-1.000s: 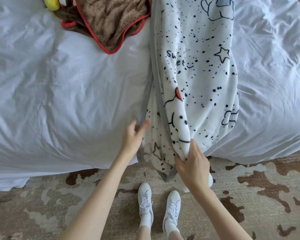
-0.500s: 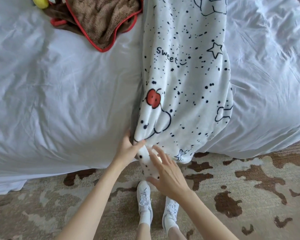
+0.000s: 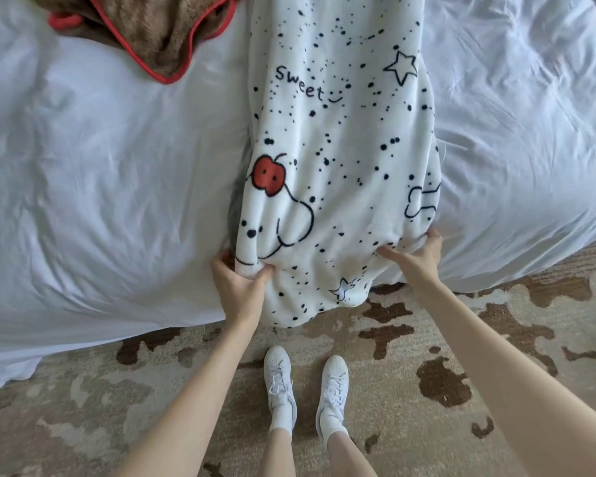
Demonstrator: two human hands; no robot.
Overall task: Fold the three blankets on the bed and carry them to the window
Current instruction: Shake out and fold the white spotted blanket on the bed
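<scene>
A white blanket (image 3: pixel 341 160) with black dots, stars, the word "Sweet" and a red apple lies in a long strip across the bed (image 3: pixel 100 187), its near end hanging over the bed's edge. My left hand (image 3: pixel 236 287) grips the near left corner of this blanket. My right hand (image 3: pixel 415 258) holds the near right edge, thumb on top and fingers curled under the fabric. A brown blanket (image 3: pixel 155 25) with red trim lies crumpled at the far left of the bed. A third blanket is not in view.
White bedding covers the bed on both sides of the dotted blanket. Beige carpet (image 3: pixel 427 366) with brown patches lies between me and the bed. My feet in white sneakers (image 3: pixel 303 383) stand close to the bed's edge.
My right hand moved from the blanket's middle bottom out to its right edge. My left hand took a firmer hold of the left corner. The blanket's near end now lies spread wider.
</scene>
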